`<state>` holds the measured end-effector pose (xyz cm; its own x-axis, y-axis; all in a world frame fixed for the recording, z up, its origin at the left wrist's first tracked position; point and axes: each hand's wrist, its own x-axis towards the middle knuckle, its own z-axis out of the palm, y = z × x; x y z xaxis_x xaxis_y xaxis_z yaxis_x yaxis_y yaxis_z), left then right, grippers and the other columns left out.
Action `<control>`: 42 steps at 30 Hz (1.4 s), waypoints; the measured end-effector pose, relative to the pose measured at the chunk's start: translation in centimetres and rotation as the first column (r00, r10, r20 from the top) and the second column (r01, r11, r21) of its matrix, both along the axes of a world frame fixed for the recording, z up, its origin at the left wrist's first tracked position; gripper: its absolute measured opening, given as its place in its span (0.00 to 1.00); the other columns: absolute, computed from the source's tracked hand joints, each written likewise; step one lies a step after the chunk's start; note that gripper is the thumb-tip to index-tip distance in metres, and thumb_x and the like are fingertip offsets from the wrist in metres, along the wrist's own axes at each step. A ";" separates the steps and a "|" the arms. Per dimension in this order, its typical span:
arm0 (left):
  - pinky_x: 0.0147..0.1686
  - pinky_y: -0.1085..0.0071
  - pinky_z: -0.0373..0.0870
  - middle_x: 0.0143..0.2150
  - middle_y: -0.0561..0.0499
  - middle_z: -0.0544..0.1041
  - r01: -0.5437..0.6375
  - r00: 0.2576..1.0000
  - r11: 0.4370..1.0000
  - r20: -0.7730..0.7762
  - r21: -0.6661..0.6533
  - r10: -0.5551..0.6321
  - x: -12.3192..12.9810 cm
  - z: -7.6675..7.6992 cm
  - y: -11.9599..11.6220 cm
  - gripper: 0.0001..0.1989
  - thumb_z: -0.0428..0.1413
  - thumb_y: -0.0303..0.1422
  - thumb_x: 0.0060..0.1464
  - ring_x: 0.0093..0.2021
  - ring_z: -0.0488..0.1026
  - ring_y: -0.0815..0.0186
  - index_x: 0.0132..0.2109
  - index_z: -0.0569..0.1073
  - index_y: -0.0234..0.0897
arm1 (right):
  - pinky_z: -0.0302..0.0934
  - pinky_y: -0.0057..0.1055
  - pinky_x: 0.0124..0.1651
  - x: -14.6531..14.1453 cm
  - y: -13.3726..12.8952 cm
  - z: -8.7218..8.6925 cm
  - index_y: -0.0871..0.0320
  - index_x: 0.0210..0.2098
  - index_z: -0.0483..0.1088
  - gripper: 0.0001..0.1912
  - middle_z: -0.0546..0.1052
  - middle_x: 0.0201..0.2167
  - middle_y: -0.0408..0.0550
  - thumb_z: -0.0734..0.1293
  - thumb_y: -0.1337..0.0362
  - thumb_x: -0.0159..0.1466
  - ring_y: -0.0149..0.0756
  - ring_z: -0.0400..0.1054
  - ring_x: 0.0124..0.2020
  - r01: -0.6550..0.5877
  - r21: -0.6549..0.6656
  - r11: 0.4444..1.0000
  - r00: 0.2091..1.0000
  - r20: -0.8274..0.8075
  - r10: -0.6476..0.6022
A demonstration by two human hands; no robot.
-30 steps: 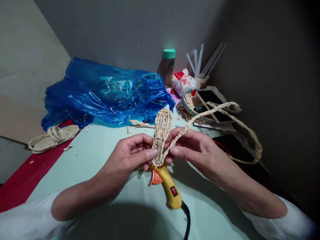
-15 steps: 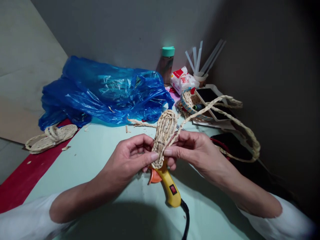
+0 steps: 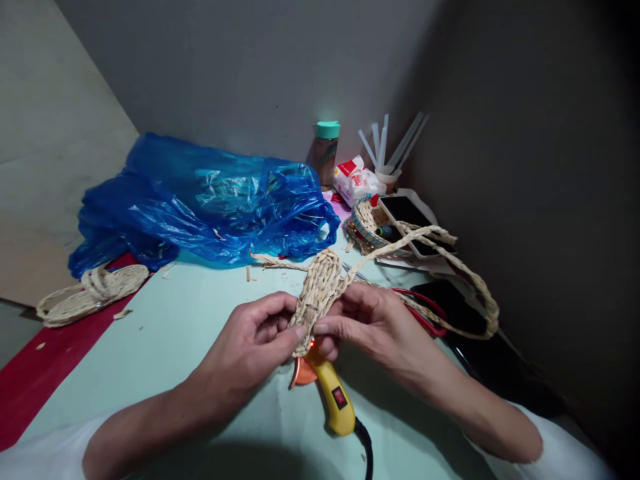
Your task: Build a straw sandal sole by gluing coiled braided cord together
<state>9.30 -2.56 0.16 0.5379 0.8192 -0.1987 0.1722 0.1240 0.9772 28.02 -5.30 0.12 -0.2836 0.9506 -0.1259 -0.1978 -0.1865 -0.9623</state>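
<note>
Straw coil (image 3: pixel 320 285), between left hand (image 3: pixel 253 337), right hand (image 3: pixel 377 327)

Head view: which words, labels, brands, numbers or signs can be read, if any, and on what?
No text is readable.
Red-and-white packet: printing too small and blurred to read.
Red switch on the yellow tool: any marks too small to read.
Braided straw piece: no lettering visible.

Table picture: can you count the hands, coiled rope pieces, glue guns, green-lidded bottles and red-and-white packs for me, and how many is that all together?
Hands: 2 (left hand, right hand)
Coiled rope pieces: 2 (held piece, far-left piece)
Glue gun: 1
Green-lidded bottle: 1
Red-and-white pack: 1
Total: 7
</note>
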 end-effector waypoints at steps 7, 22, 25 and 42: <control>0.35 0.69 0.63 0.34 0.50 0.71 0.059 0.988 0.981 -0.152 0.183 -0.031 -0.2 0.0 -0.2 0.10 0.54 0.37 0.60 0.34 0.66 0.65 0.37 0.74 0.35 | 0.65 0.23 0.30 0.3 0.1 -0.9 0.62 0.33 0.70 0.15 0.74 0.25 0.42 0.76 0.57 0.60 0.28 0.70 0.26 -0.027 0.054 0.998 0.997 0.068 0.023; 0.50 0.62 0.67 0.43 0.44 0.76 0.094 0.994 0.993 0.057 0.077 -0.098 0.1 0.2 -0.1 0.15 0.58 0.41 0.59 0.47 0.72 0.56 0.46 0.82 0.36 | 0.56 0.23 0.35 1.0 0.1 -0.8 0.58 0.32 0.71 0.08 0.70 0.30 0.37 0.72 0.63 0.64 0.27 0.60 0.31 -0.037 0.430 0.902 0.940 0.322 -0.115; 0.50 0.65 0.68 0.42 0.46 0.77 0.096 0.994 0.992 0.052 0.084 -0.100 0.3 0.5 0.1 0.10 0.61 0.35 0.55 0.47 0.72 0.57 0.43 0.83 0.37 | 0.57 0.24 0.37 1.0 0.0 -0.4 0.58 0.34 0.70 0.08 0.70 0.32 0.39 0.70 0.62 0.66 0.28 0.62 0.33 -0.071 0.440 0.895 0.932 0.348 -0.097; 0.50 0.65 0.66 0.46 0.44 0.79 0.240 0.970 0.970 -0.048 0.037 -0.238 -0.4 1.1 0.5 0.14 0.56 0.36 0.61 0.48 0.73 0.56 0.50 0.78 0.34 | 0.54 0.24 0.32 1.9 0.8 -0.7 0.61 0.35 0.68 0.16 0.69 0.28 0.42 0.66 0.53 0.70 0.26 0.59 0.28 -0.011 0.197 0.980 1.000 0.028 0.005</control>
<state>8.90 -2.02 1.25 0.7107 0.6763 -0.1940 0.2337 0.0332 0.9717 29.94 -4.52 -0.62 -0.2903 0.9553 0.0558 -0.1703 0.0058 -0.9854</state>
